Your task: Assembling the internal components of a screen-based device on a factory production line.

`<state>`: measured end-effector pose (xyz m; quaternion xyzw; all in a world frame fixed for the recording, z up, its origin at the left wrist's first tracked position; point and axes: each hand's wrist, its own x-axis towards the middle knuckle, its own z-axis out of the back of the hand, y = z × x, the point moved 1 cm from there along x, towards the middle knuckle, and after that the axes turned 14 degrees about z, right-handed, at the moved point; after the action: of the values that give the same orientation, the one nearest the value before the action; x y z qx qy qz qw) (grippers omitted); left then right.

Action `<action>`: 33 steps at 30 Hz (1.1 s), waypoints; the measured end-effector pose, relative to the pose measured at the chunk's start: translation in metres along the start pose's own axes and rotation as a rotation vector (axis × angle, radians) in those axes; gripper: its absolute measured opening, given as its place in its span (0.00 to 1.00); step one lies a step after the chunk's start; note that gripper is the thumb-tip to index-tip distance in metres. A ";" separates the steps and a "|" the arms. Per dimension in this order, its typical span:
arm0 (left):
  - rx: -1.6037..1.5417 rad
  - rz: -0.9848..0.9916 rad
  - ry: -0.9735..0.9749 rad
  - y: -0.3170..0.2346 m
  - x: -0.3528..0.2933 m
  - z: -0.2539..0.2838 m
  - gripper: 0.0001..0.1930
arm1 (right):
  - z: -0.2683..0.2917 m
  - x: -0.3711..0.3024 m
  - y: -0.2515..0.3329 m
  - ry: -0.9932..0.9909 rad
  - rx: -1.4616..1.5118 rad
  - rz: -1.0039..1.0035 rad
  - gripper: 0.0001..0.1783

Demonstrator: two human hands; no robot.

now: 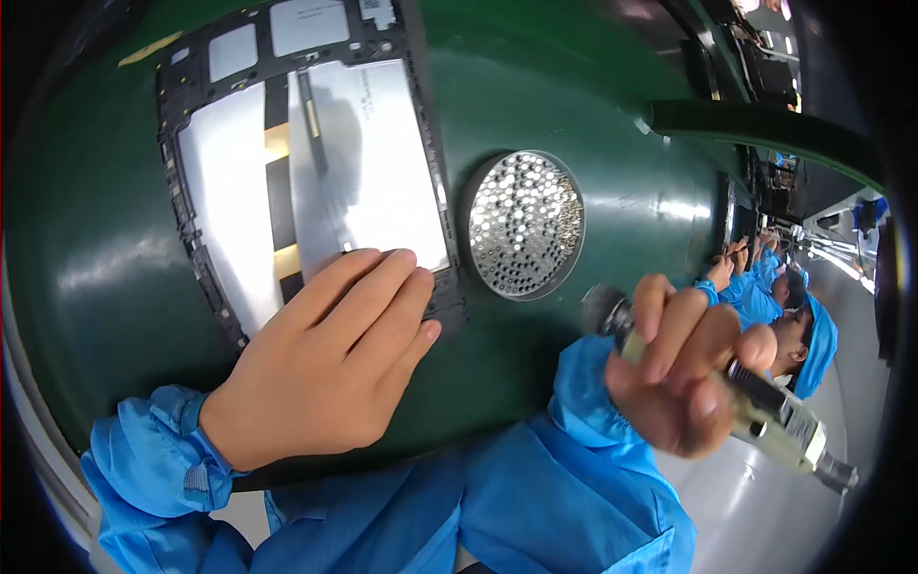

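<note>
A round, shallow metal dish [465, 230] stands on the glossy green table [622, 124], just right of the opened flat device [278, 196]; its inside is dotted in close rows with tiny bright metal pieces [521, 225], crowded more densely along the right side. The device lies face up: a black, finely detailed frame around two smooth silvery panels, the left one [225, 182] narrower than the right one [392, 163], with gold-coloured strips [276, 143] in the gap between. The left hand [330, 359] rests palm down on the device's near end — fingers extended, lying nearly side by side. The right hand [679, 373], blurred, curls its fingers around a pale cylindrical tool [779, 426], raised apart from the device; both wrists are cuffed in creased blue fabric.
</note>
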<state>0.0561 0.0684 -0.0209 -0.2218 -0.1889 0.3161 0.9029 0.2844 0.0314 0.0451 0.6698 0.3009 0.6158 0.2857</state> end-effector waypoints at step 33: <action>-0.012 -0.129 -0.050 0.004 0.000 -0.004 0.16 | -0.045 -0.033 -0.021 0.005 -0.016 -0.157 0.15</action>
<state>0.0559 0.0701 -0.0268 -0.2064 -0.2271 0.2614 0.9151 0.2370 0.0209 0.0114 0.6404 0.3483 0.5956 0.3375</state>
